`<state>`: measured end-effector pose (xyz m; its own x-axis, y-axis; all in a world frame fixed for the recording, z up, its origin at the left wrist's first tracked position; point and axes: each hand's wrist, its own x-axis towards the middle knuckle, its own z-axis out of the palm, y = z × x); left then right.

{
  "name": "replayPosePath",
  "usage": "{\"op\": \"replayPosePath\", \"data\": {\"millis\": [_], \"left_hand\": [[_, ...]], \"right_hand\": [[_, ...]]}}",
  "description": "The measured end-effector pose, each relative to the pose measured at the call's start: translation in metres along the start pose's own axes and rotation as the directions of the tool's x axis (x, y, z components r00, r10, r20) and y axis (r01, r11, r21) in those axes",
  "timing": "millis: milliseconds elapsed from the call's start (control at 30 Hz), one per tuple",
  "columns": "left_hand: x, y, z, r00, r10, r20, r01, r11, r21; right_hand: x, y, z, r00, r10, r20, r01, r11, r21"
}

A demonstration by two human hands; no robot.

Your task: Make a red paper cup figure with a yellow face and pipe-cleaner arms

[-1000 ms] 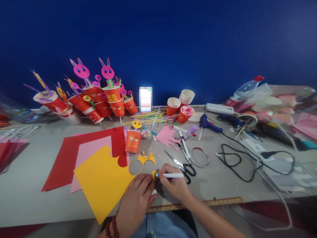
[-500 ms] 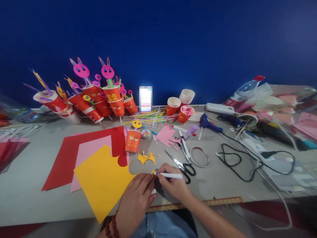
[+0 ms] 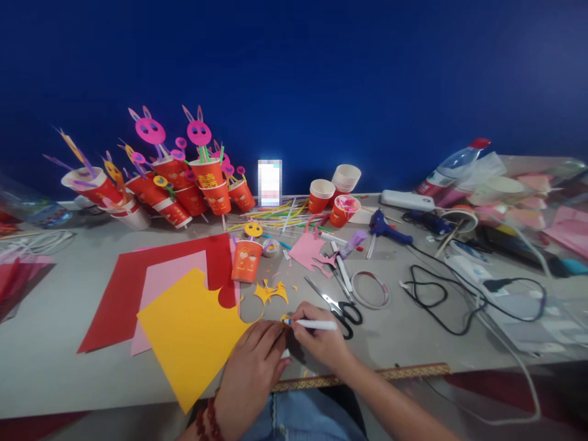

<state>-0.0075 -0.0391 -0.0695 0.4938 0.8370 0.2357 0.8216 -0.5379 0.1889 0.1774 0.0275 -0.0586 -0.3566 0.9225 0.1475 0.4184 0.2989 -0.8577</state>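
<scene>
My right hand (image 3: 319, 337) grips a white marker (image 3: 316, 324). Its blue tip touches a small yellow paper piece (image 3: 285, 318) close to the table's front edge. My left hand (image 3: 255, 355) presses its closed fingers against that piece and hides most of it. Something small and white (image 3: 285, 354) shows by the left thumb; I cannot make out what it is. Left of my hands lies a yellow sheet (image 3: 193, 334) with rounded cut-outs along one edge. Beyond them are yellow paper scraps (image 3: 272, 293) and a red paper cup (image 3: 247, 261) topped by a yellow face.
Black-handled scissors (image 3: 337, 306) and a tape roll (image 3: 371, 290) lie to the right. Farther right are a blue glue gun (image 3: 389, 229) and its looping black cable (image 3: 425, 298). Decorated cups (image 3: 209, 177) crowd the back left. A red sheet (image 3: 114, 300) lies left.
</scene>
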Motion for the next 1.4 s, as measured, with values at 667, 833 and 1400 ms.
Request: {"op": "replayPosePath", "data": {"millis": [667, 833, 1400], "left_hand": [[-0.0025, -0.0005, 0.0042, 1.0, -0.02, 0.013, 0.02, 1.0, -0.008], [-0.0027, -0.001, 0.0052, 1.0, -0.015, 0.002, 0.015, 1.0, -0.006], [-0.0026, -0.0002, 0.0049, 1.0, -0.015, 0.003, 0.015, 1.0, 0.015]], "right_hand": [[-0.002, 0.0, -0.0016, 0.999, 0.018, -0.037, -0.016, 0.999, 0.037], [-0.0015, -0.0007, -0.0015, 0.998, 0.038, -0.058, -0.035, 0.998, 0.055], [0.0004, -0.0029, -0.002, 0.994, 0.059, -0.095, -0.052, 0.996, 0.072]]}}
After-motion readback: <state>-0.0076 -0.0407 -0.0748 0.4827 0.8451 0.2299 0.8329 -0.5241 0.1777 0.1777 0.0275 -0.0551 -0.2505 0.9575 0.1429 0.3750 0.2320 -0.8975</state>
